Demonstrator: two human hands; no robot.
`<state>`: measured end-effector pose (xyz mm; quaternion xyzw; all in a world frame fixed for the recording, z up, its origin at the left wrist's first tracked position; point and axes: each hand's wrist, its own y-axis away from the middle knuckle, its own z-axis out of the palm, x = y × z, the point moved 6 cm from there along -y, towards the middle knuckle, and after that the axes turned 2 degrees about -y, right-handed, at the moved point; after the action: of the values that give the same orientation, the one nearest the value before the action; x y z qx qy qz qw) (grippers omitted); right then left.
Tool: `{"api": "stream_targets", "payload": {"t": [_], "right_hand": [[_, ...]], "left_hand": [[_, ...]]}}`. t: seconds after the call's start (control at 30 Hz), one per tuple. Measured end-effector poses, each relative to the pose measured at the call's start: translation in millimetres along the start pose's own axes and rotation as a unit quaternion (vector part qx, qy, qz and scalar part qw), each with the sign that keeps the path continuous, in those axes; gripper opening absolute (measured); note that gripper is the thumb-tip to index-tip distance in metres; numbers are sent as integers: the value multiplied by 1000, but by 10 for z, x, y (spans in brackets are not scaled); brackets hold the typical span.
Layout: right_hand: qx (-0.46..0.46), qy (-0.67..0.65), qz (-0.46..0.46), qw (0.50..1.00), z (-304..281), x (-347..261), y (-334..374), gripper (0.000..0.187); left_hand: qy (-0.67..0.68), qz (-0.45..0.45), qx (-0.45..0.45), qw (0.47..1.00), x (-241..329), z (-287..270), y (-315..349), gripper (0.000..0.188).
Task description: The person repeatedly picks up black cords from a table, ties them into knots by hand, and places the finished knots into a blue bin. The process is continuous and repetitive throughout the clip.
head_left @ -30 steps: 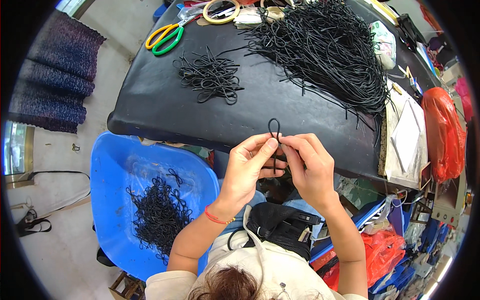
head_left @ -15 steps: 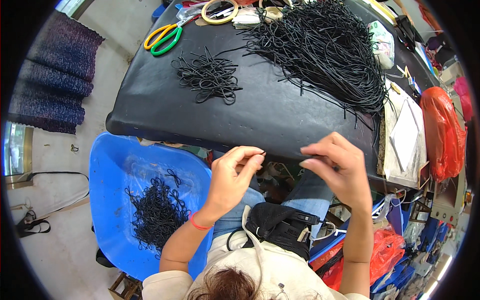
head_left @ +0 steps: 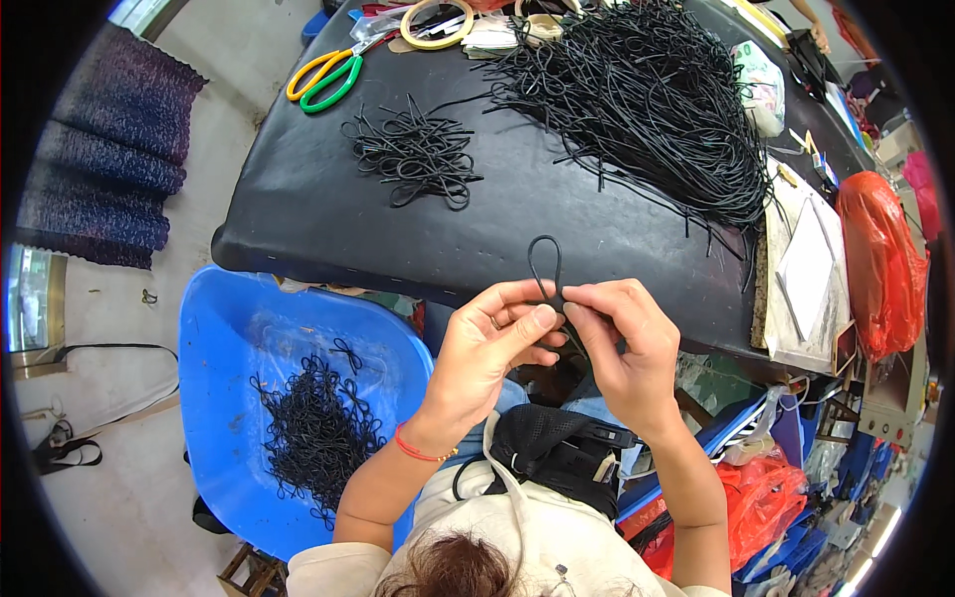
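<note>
Head view: left hand [head_left: 487, 348] and right hand [head_left: 622, 343] meet fingertip to fingertip, both pinching a black cord [head_left: 545, 271] looped upward at 12 o'clock over the table [head_left: 298, 209] edge. Bin [head_left: 229, 328] at 8 o'clock holds many finished loops; big uncut pile [head_left: 647, 99] at 1 o'clock suggests most work left.

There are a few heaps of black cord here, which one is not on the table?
The heap of knotted black cords lying in the blue tub by the person's left side. The small cord pile and the big cord pile both lie on the black table.
</note>
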<state>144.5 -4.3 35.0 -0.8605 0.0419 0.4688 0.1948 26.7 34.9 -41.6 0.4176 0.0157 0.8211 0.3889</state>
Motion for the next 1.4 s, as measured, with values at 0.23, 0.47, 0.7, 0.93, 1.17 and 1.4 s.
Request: {"api": "stream_targets", "payload": {"t": [0.23,0.47,0.7,0.93,1.17,1.4], "right_hand": [[-51,1,-21,998,88,64,35,20],[-14,64,-47,997,-7,89,150,21],[12,116,-137,984,46,-3,90,25],[-10,167,-125,978,-32,35,129,24],[-88,98,-107,986,-206,-83,-128,18],[-99,-27,-2,995,-10,70,34,11]], "left_hand": [[-57,28,12,998,20,-54,1,23],[80,48,53,994,133,-91,-59,11],[-10,-49,-6,999,-32,13,-33,13],[-128,26,26,991,93,23,-30,16],[-401,123,-131,898,194,231,57,10],[-110,-7,-98,989,148,164,21,27]]}}
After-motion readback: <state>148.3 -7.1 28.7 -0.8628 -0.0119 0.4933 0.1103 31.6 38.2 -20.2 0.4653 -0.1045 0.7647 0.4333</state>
